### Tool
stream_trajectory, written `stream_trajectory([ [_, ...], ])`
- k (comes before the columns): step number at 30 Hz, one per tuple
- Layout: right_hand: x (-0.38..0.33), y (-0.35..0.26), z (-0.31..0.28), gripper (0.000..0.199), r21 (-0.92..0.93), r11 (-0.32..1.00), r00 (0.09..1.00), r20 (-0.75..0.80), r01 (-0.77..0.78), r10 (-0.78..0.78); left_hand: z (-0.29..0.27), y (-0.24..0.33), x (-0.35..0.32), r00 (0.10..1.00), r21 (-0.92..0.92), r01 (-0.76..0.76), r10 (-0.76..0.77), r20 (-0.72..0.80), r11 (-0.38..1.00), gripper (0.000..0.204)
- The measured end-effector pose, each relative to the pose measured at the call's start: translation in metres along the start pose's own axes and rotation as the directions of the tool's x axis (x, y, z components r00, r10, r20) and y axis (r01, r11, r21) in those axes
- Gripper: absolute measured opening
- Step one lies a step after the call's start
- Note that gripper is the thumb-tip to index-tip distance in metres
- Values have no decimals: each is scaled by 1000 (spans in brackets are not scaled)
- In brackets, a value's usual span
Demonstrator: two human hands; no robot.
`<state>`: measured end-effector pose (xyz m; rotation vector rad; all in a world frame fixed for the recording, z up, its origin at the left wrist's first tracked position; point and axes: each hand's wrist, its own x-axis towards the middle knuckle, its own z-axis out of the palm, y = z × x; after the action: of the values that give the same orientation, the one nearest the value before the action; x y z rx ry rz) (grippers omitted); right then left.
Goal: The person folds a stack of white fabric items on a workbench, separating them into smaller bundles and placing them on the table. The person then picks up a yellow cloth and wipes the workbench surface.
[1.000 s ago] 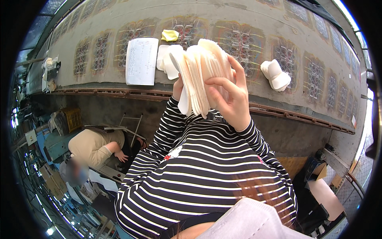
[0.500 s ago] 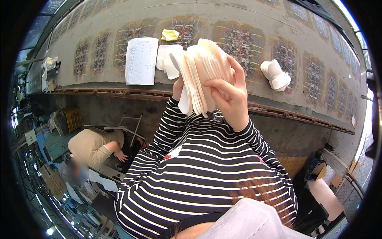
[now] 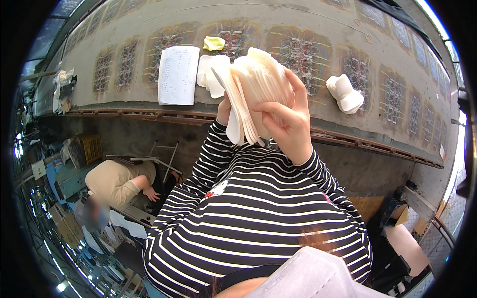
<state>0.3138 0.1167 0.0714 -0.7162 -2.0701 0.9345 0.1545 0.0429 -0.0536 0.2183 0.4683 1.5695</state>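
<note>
Cream-white, thin, round-ended pieces (image 3: 266, 77), loosely fanned with layered edges, in the grip of both hands (image 3: 293, 130)

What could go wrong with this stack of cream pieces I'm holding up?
The stack of cream pieces is fanned apart between the right hand and the mostly hidden left hand, so some might slip out. Its lower end appears past the near edge of the table, so a dropped piece could miss it. White pieces lie close behind and might get mixed in.
</note>
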Motion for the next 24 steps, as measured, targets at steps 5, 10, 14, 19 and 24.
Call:
stream_trajectory([
  [5,3,-13,-6,25,11,999,997,67,-44,43,38,2,-3,1000,-85,-13,11,-30,996,84],
  [10,1,-13,-6,29,38,997,994,93,-63,59,42,5,-7,999,-70,-24,21,-48,997,85],
  [14,0,-13,-6,28,44,997,993,102,-68,63,37,4,-10,998,-26,-31,29,-55,999,85],
  [19,0,-13,-6,26,80,993,992,103,-81,72,37,5,-13,996,14,-42,43,-73,999,86],
  [24,-2,-13,-5,24,113,989,992,97,-93,82,39,4,-11,995,60,-53,58,-84,997,87],
])
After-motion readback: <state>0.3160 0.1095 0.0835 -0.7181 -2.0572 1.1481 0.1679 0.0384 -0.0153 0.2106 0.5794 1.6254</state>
